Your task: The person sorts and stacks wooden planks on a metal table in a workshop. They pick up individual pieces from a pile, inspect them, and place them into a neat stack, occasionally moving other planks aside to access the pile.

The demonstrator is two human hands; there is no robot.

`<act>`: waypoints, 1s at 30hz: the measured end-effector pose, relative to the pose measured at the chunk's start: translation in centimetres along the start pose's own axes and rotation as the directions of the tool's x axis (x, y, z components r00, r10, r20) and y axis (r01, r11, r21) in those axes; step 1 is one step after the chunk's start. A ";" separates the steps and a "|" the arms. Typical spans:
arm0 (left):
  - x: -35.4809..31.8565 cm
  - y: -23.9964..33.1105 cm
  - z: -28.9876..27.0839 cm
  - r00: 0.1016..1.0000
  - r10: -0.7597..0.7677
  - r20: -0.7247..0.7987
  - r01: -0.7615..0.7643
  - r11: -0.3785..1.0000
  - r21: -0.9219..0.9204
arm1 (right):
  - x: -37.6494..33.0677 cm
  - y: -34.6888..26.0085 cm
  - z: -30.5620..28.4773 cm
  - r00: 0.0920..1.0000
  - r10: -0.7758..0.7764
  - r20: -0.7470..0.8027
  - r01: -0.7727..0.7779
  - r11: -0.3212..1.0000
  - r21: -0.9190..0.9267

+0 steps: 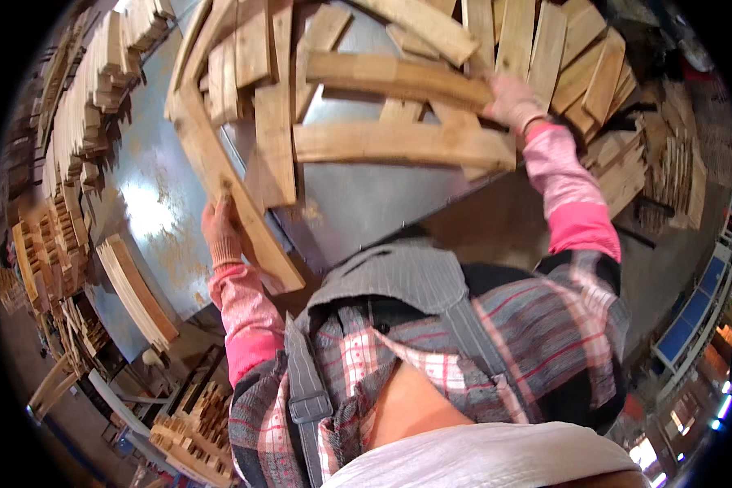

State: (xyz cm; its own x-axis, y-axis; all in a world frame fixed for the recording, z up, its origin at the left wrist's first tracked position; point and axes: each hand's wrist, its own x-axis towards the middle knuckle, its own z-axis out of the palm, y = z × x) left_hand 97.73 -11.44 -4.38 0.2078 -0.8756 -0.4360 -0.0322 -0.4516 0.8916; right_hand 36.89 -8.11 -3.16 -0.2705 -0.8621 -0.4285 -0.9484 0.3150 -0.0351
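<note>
My left hand (220, 232), with a ribbed cuff at the wrist, is closed on the edge of a long wooden board (207, 154). That board slants from the upper left toward my body, and its near end sticks out past the table edge. My right hand (514, 102) grips the right end of another wooden board (394, 76), which lies crosswise over other pieces. Just nearer to me, a third wooden board (403, 145) lies almost parallel to it, touched by neither hand. The fingertips of my right hand are partly hidden.
A metal table (342, 203) carries the boards. Loose boards (516, 37) crowd its far side and right. Left of it, a second metal surface (150, 163) holds a short board stack (138, 293) and a long row of boards (98, 89). More stacked wood (195, 439) stands at lower left.
</note>
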 end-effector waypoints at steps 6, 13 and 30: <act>1.3 -0.8 -0.4 0.983 -0.033 -0.182 0.011 0.992 -0.122 | -2.0 -1.3 -2.1 0.997 0.006 0.080 -0.008 1.000 0.025; 4.1 -6.3 0.4 0.923 -0.138 -0.359 0.180 0.980 0.087 | -8.7 -3.8 -2.0 0.989 0.013 0.148 -0.108 0.744 0.660; 2.5 -4.4 1.7 0.952 -0.278 -0.126 0.234 0.930 -0.285 | 1.4 -19.5 -1.2 0.870 -0.474 0.136 0.481 0.877 -0.018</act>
State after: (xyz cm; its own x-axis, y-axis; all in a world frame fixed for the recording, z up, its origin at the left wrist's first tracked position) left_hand 96.77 -11.97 -9.60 0.3298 -0.6868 -0.6477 0.2969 -0.5758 0.7618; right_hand 54.84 -15.90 -2.01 0.2368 -0.8455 -0.4787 -0.9645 -0.1452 -0.2205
